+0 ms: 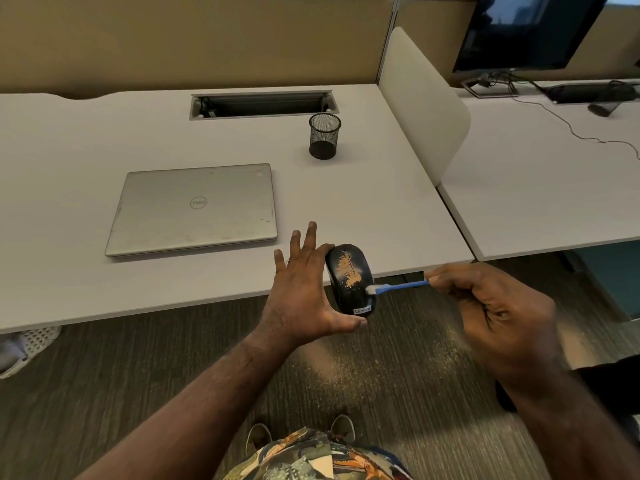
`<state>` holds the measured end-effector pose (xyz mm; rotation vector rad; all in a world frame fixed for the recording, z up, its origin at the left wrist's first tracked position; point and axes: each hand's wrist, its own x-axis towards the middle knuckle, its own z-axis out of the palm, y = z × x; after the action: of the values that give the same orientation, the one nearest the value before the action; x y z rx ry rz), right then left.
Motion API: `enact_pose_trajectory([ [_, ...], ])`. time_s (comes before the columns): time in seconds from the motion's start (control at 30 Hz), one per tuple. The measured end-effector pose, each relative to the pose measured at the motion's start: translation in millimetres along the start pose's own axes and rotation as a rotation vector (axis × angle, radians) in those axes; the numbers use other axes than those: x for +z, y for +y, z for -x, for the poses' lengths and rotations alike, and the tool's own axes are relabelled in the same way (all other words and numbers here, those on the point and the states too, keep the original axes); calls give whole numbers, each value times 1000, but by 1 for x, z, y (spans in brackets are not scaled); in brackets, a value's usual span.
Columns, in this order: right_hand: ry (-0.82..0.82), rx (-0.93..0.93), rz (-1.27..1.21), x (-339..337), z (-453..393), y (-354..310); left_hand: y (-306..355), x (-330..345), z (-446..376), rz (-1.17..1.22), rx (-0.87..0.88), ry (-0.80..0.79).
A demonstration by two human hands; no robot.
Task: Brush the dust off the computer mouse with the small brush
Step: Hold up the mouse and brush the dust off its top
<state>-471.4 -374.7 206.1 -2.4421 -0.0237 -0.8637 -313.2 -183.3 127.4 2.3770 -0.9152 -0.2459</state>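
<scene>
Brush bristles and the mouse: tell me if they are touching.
Touching. The head view shows the brush, held by the right hand, with its white bristle tip pressed against the right edge of the mouse, which the left hand holds up.

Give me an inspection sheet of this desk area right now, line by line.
Surface: white desk, mostly bare.
Job's things: black mouse held off the desk edge, tan dust patch on top; small brush, blue handle, white tip at the mouse's right side.
Clutter: closed laptop; mesh pen cup.
Grippers: left hand grips the mouse; right hand pinches the brush.
Cables: thin cable on the neighbouring desk.
Surroundings: monitor, divider panel, dust on the carpet.
</scene>
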Motion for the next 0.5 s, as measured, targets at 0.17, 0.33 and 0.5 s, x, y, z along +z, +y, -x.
enact_pose_trajectory([
  [0.17,8,4,7,-3,4,0,0,-1,-1,-11,-2,-3],
  [0.33,40,-27,-14,3,0,-7,2,0,-2,-21,11,-11],
  [0.5,0,2,12,0,-1,-6,1,-2,-2,-14,-3,-8],
])
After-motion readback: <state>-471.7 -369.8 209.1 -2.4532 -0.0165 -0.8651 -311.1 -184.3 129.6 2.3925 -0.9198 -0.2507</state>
